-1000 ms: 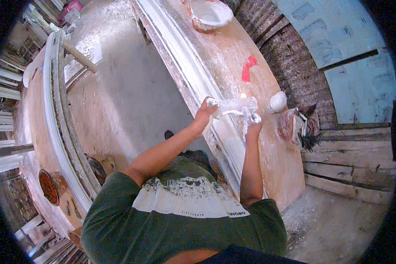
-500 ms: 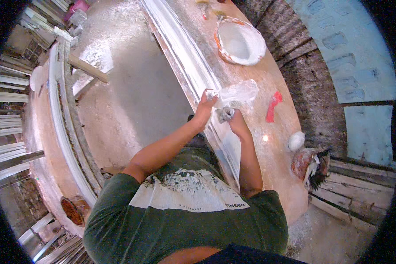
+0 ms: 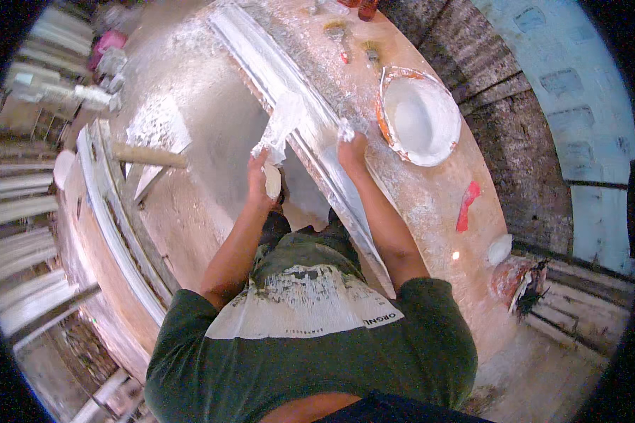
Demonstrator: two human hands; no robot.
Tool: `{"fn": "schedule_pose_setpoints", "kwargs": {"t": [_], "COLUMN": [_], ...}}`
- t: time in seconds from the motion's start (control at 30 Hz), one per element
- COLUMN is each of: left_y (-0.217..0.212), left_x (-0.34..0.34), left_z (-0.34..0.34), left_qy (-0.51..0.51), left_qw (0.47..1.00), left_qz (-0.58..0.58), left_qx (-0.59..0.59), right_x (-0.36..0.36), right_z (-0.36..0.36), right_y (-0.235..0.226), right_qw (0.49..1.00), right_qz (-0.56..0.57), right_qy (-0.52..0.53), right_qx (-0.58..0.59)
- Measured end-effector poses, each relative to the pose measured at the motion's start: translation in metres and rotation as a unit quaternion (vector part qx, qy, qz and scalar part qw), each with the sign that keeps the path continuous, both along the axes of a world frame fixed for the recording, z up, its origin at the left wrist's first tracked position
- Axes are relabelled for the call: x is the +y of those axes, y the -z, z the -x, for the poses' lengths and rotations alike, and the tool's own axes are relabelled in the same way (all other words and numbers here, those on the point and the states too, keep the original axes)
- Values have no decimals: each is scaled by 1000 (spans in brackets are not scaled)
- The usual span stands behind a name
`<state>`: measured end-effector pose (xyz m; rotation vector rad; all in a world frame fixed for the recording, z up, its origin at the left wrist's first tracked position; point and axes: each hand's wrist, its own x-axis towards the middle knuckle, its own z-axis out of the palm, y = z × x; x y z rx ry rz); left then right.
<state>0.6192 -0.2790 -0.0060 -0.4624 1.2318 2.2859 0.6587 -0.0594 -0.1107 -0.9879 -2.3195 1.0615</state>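
My left hand (image 3: 259,178) is closed on a crumpled, translucent white plastic sheet (image 3: 283,118), left of a long white-coated moulding (image 3: 289,77). The sheet stretches up from my fingers and overlaps the moulding's left edge. A pale oval shape (image 3: 272,182) shows at the inner side of this hand; I cannot make out what it is. My right hand (image 3: 353,151) is over the moulding's right side, its fingers closed around a small white wad (image 3: 346,130) whose kind is unclear.
On the table (image 3: 430,211) to the right are a basin (image 3: 422,120) of white paste, a red strip (image 3: 467,206), a white lump (image 3: 499,249) and brushes (image 3: 336,32). A second long moulding (image 3: 113,218) runs along the left, near a wooden bar (image 3: 148,155).
My left hand has moved left off the moulding, and the plastic sheet now extends from it. My right hand has moved up and left. The view has shifted, so the basin appears lower.
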Motion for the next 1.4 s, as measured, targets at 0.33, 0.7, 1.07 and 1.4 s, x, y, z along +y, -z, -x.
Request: {"fn": "schedule_pose_setpoints", "kwargs": {"t": [0.33,0.7,1.07,1.4], "left_y": [24,-8,-23,-16], "left_x": [-49,15,124,169], "left_z": [161,210,93,12], "left_qy": [187,408,663,711], "left_qw": [979,905,746,639], "left_qz": [79,122,58,245], "left_qx": [13,15,32,159], "right_x": [-20,-41,-19,67], "right_z": [80,23,-87,-280], "right_y": [-51,-75,-75,21], "right_qw": [990,987,860,850], "right_qz": [112,46,363,197], "right_qy": [35,152,292,456], "right_qx": [73,2,209,176]}}
